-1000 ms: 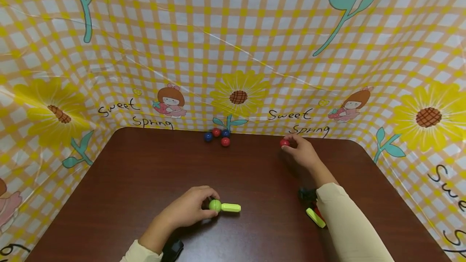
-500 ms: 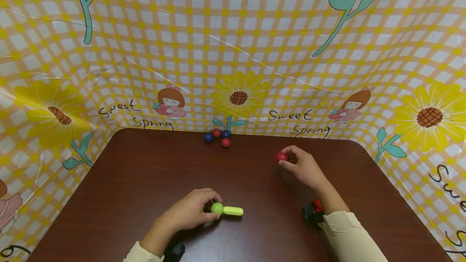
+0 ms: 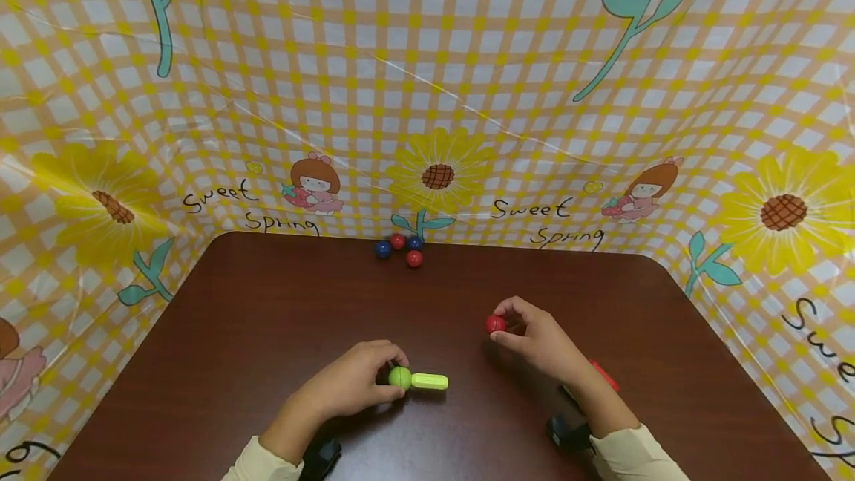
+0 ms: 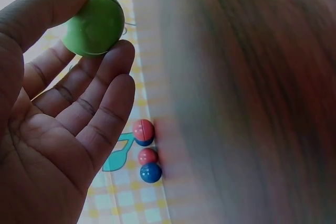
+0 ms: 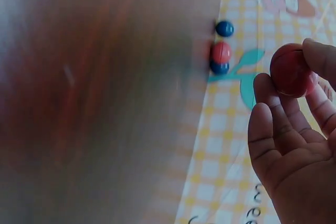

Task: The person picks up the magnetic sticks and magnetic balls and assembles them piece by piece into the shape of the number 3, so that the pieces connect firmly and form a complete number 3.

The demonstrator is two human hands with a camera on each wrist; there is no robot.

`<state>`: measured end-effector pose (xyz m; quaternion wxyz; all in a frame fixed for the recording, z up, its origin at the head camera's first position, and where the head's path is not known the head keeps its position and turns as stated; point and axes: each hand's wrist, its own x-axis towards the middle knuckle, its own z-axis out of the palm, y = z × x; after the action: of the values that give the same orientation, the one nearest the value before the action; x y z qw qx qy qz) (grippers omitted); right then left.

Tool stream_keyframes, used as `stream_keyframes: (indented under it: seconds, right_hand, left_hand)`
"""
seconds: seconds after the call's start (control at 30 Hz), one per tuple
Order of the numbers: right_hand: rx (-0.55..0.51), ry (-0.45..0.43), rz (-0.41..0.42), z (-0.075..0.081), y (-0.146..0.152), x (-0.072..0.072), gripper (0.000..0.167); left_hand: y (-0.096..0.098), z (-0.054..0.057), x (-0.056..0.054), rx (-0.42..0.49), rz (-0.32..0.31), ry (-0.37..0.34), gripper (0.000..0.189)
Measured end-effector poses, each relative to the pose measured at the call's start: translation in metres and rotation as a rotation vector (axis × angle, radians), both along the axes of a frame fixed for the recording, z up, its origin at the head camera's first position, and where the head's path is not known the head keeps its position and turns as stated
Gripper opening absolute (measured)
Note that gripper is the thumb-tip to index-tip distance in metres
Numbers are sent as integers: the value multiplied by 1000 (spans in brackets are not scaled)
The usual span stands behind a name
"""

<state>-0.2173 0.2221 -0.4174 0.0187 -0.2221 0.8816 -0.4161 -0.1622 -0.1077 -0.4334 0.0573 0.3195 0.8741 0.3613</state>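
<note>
My left hand (image 3: 357, 383) pinches a green ball (image 4: 96, 24) between thumb and fingers, over the near middle of the table. From the ball a yellow-green stick (image 3: 430, 381) points to the right. To the right and farther back, my right hand (image 3: 542, 340) holds a red ball (image 5: 292, 71) between thumb and fingertips. A gap separates the red ball from the end of the stick in the head view. Beside my right forearm part of a red stick (image 3: 604, 375) shows, the rest hidden by the arm.
Against the back edge of the dark brown table (image 3: 300, 295) sit two blue balls (image 3: 382, 249) and two red balls (image 3: 414, 258). A checked cloth (image 3: 427, 80) with printed flowers hangs behind and at both sides. Black wrist cameras (image 3: 568, 433) sit below the wrists.
My right hand has drawn the red ball from the back edge toward me and leftward, nearer the stick. My left hand stays nearly in place with the green ball.
</note>
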Motion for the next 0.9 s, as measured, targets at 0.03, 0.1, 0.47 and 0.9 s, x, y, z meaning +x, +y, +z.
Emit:
stream_keyframes:
  seconds: [0.03,0.1,0.47,0.9]
  right_hand:
    - [-3,2,19,0,-3,3,25]
    - [5,0,40,-1,-8,8,26]
    - [46,-73,185,-11,-31,33,24]
    - [67,-51,253,-13,-44,50,23]
  left_hand:
    - [0,1,0,0,3,4,23]
    - [0,2,0,-1,5,9,23]
    - [-2,1,-1,-6,-9,16,22]
    - [0,4,3,-18,-26,33,22]
